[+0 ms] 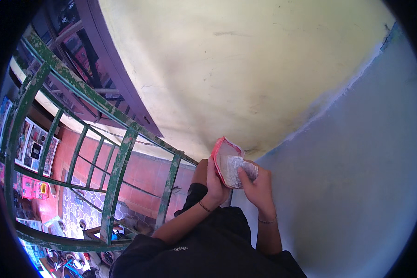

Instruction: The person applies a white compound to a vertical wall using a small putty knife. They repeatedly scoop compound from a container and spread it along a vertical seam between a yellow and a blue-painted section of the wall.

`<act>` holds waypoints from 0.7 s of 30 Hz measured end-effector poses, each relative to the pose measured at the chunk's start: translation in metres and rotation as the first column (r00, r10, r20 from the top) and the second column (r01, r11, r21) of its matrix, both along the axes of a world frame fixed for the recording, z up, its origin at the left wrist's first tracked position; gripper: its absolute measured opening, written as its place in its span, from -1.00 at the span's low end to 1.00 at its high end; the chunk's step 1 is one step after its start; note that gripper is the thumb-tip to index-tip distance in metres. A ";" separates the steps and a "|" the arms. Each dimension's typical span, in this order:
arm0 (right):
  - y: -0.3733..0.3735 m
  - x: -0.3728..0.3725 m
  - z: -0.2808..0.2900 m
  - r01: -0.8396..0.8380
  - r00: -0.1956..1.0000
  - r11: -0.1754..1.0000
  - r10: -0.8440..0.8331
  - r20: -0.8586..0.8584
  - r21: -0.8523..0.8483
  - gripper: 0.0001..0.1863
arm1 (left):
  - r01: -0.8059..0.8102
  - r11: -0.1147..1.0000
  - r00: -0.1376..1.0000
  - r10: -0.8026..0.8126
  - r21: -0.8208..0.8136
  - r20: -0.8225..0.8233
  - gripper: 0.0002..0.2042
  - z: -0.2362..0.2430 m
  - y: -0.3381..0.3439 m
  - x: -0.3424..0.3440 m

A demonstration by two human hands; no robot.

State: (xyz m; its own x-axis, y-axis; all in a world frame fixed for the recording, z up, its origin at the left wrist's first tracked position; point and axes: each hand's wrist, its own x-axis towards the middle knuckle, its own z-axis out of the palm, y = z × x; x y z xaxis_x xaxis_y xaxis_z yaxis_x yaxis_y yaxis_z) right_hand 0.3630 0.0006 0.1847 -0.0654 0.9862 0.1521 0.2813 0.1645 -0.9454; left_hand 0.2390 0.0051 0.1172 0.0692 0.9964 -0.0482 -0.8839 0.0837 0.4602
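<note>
- Holding a red-edged open container [224, 154] in the left hand [215, 187], in front of the torso, between both hands. Tilted, with pale insides facing up toward the camera.
- Gripping with left fingers curled round the container's lower left side; cannot tell exact placement underneath.
- Clasping a flat grey-white piece [233, 167] in the right hand [258, 187], thumb laid across the top, other fingers behind and partly hidden. Overlapping the container's open side in view; cannot tell if touching, nor what material.
- Wearing a thin bracelet on each wrist, plus dark clothing [199, 245]. Showing a bit of bare leg just beyond the left hand.
- Facing a cream wall [245, 69], smudged and scuffed. Meeting a grey-blue wall [352, 162] on the right, along a rough slanted seam running down to near the hands.
- Standing at left: a green metal frame [119, 185] with crossbars and chipped paint, bent by the lens.
- Set in the cream wall, upper left: a purple window frame [113, 69].
- Seen through the bars, well below: reddish floor [146, 164], patchwork stone paving [76, 204], a pink patterned item [32, 187].
- Crowding the lower left rim: mixed clutter [69, 264], too small to sort out.
</note>
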 end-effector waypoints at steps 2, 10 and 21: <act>0.002 -0.002 -0.010 0.043 0.989 0.994 -0.056 -0.138 -0.097 -0.73 | -0.018 0.999 1.000 0.017 -0.028 -0.008 -0.35 0.001 0.000 0.002; 0.006 0.006 -0.027 0.059 0.789 0.934 -0.260 -0.557 -0.352 -0.78 | -0.040 0.985 0.999 0.041 -0.167 0.001 -0.40 0.018 -0.005 0.012; 0.000 0.039 0.015 0.114 0.484 0.925 -0.371 -0.793 -0.363 -0.74 | 0.020 0.988 0.999 -0.014 -0.154 0.037 -0.40 0.022 0.014 0.022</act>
State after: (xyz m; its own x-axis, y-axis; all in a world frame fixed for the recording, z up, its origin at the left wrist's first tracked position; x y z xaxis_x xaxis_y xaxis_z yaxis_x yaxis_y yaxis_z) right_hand 0.4020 0.0003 0.2002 0.2128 0.9493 -0.2315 -0.6653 -0.0328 -0.7459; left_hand 0.2613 0.0188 0.1389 0.0904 0.9759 -0.1985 -0.8973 0.1663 0.4089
